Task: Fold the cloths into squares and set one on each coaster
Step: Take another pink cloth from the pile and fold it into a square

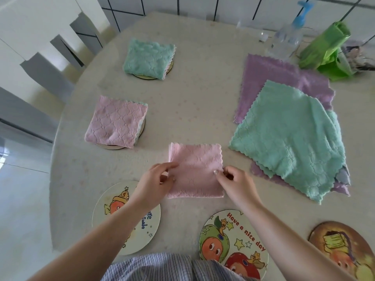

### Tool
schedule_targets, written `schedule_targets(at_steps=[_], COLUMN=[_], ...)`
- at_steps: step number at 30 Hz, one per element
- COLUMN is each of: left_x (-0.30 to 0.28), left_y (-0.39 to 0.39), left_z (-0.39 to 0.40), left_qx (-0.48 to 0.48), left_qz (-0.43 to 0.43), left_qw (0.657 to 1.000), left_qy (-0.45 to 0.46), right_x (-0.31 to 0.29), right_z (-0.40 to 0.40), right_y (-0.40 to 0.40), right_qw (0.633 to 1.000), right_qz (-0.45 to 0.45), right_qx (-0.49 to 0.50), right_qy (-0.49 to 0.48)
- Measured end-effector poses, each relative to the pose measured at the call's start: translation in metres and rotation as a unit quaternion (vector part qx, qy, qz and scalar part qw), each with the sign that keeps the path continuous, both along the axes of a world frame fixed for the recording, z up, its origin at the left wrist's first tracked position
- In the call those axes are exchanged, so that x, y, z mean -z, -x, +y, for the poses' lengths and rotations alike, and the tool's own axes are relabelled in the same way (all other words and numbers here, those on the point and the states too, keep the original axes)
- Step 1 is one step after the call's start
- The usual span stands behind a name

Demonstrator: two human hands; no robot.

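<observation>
Pinching the pink cloth at its two side edges, both hands work at the near middle of the table. In the head view the left hand has thumb and forefinger closed on the cloth's left edge, about halfway down that side, with the other fingers curled beneath. The right hand nips the right edge at much the same height, its fingertips pressed together on the fabric. The cloth lies flat between the two grips, already folded to a rough square, its far half stretching away from the hands and its near hem just past the wrists.

Two folded cloths sit on coasters further off on the left: a pink square on a coaster and, beyond it, a teal square on another coaster. To the right lies a stack of unfolded cloths, a teal cloth on top of a purple cloth.

Three bare coasters line the near edge: a white one partly under the left forearm, a green fruit one between the arms, and a brown one at far right. A spray bottle and a green bag stand at the far right of the table.
</observation>
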State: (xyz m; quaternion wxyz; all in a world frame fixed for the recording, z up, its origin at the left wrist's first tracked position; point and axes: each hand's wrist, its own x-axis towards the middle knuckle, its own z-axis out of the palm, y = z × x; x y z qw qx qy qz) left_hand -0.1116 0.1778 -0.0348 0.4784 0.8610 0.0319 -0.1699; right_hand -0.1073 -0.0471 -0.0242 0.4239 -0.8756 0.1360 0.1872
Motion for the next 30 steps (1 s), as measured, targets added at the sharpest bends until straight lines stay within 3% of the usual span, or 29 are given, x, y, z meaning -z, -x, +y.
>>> schedule_targets(at_steps=[6,8,11,14,19,22,24,27,30], left_x=[-0.003,-0.005,0.002,0.013,0.021,0.017,0.009,-0.002,-0.007], left_y=[-0.001,0.004,0.004,0.001,-0.004,-0.004,0.001,0.012,0.017], left_z=[-0.003,-0.002,-0.006,-0.008,-0.004,-0.004,0.002,0.011,0.006], left_qx=[0.009,0.048,0.173,0.234,0.262,0.236,0.147,0.025,0.035], left_qz=[0.011,-0.086,-0.225,-0.176,-0.115,-0.121,-0.111,-0.062,-0.029], left_qw=[0.998,0.98,0.925,0.908,0.891,0.906,0.94,0.973,0.982], left_qy=[-0.065,-0.175,-0.254,-0.298,-0.354,-0.33,-0.287,-0.221,-0.182], right_x=[0.007,0.006,0.002,0.01,0.018,0.009,0.003,-0.003,-0.003], right_z=[0.0,-0.001,0.005,0.006,-0.007,-0.004,-0.005,-0.007,0.005], right_y=[-0.003,-0.001,-0.002,-0.004,-0.009,-0.011,-0.007,0.001,0.005], right_qw=[0.998,0.991,0.95,0.908,0.874,0.902,0.948,0.989,0.995], right_qz=[-0.006,-0.077,-0.167,-0.142,-0.063,-0.079,-0.1,-0.026,0.038], right_qx=[-0.001,-0.034,-0.192,-0.314,-0.384,-0.343,-0.23,-0.094,-0.062], right_qy=[0.055,0.1,0.181,0.237,0.292,0.25,0.197,0.11,0.065])
